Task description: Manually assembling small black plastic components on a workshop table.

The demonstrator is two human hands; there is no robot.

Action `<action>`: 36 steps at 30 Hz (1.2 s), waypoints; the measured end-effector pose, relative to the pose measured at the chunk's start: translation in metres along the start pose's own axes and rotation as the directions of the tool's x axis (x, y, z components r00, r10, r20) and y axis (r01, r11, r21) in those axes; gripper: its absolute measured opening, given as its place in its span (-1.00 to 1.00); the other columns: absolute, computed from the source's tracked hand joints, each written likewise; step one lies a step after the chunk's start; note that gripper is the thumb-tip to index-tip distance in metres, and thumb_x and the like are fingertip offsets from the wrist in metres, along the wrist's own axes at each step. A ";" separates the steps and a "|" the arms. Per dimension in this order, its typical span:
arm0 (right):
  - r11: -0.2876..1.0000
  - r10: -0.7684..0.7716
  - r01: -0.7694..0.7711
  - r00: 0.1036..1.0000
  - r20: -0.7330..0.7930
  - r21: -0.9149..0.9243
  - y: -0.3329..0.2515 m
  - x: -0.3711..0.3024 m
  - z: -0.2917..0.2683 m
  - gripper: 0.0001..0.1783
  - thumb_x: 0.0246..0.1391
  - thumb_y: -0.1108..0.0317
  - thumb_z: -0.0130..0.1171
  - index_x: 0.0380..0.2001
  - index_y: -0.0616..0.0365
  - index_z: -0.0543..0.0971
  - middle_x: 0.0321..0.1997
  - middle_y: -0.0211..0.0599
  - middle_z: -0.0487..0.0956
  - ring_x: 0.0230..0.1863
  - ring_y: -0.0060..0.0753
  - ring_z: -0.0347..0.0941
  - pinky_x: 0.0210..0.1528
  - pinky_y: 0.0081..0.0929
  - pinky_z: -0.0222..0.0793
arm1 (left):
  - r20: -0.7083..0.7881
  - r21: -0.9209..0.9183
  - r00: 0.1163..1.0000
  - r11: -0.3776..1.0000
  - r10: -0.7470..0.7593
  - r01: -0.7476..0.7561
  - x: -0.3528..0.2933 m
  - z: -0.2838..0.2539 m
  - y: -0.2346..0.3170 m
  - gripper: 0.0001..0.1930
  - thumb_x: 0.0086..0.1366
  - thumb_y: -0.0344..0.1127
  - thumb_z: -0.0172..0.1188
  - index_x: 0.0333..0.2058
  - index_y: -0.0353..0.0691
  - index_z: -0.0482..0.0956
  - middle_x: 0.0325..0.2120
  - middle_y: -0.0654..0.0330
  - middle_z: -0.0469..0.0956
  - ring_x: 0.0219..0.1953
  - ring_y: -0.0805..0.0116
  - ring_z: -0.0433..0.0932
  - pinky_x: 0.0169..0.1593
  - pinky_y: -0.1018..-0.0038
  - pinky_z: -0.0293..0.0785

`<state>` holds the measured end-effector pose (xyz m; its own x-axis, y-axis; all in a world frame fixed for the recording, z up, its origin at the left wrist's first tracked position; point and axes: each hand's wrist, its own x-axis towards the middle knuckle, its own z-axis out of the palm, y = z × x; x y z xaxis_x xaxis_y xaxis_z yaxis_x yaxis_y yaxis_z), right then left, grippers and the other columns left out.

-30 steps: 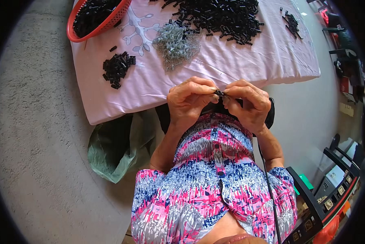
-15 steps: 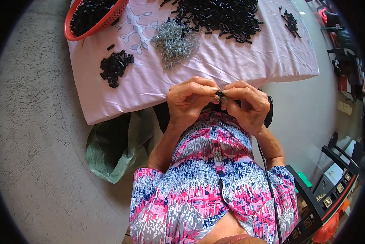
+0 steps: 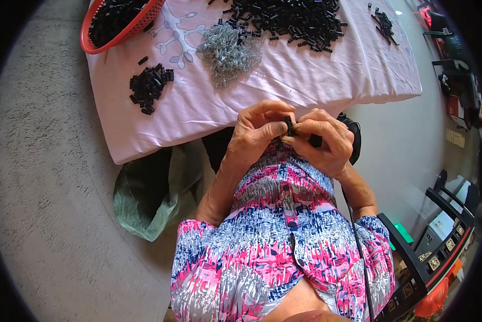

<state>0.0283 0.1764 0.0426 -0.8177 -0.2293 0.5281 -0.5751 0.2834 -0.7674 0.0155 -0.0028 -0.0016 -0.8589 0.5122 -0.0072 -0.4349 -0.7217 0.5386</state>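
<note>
Between the fingertips of my left hand and my right hand is a small black plastic piece, upright and pinched from both sides. Both hands meet just off the near edge of the cloth-covered table. Whether a second tiny part is in my fingers cannot be made out. Beyond my hands lies a heap of small silvery metal springs. A large pile of black plastic pieces spreads behind it, and a smaller black pile sits to the left.
A red plastic basket with black pieces stands at the table's far left. Several thin black parts lie at the far right. A green sack rests on the floor at left. Dark wooden furniture stands at right.
The black piece has turned more upright and shows more. My left fingers have shifted around it, with the thumb now lower. The table view has slid slightly left.
</note>
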 end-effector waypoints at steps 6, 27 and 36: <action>0.999 -0.020 0.025 0.995 0.102 -0.044 0.003 0.016 -0.006 -0.44 -0.37 0.39 0.52 -0.16 0.22 0.60 -0.20 -0.18 0.58 -0.27 -0.22 0.54 -0.28 -0.38 0.49 | 0.027 -0.075 0.995 0.992 -0.096 0.098 0.000 -0.002 0.000 -0.50 0.15 -0.52 0.29 0.05 -0.25 0.31 -0.28 0.12 0.59 -0.23 0.41 0.58 -0.17 0.54 0.52; 0.988 -0.153 0.146 0.972 0.177 0.053 0.015 0.010 0.000 -0.54 -0.40 0.44 0.51 -0.31 0.22 0.57 -0.35 -0.26 0.57 -0.33 -0.24 0.53 -0.32 -0.40 0.49 | 0.099 -0.343 0.970 0.908 -0.221 0.242 -0.005 -0.013 -0.013 -0.37 0.10 -0.58 0.32 0.09 -0.29 0.18 -0.20 0.04 0.53 -0.15 0.30 0.60 -0.10 0.48 0.59; 0.979 -0.202 0.204 0.966 0.163 0.008 0.018 0.009 0.003 -0.57 -0.38 0.45 0.49 -0.33 0.22 0.57 -0.38 -0.28 0.55 -0.34 -0.25 0.51 -0.35 -0.39 0.49 | 0.122 -0.354 0.966 0.899 -0.228 0.257 -0.004 -0.020 -0.019 -0.40 0.12 -0.57 0.31 0.09 -0.27 0.20 -0.21 0.07 0.52 -0.14 0.29 0.61 -0.11 0.48 0.59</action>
<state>0.0108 0.1764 0.0317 -0.6688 -0.4306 0.6060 -0.7295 0.2234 -0.6464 0.0216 -0.0003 -0.0290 -0.6971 0.7165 -0.0269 -0.7079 -0.6818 0.1843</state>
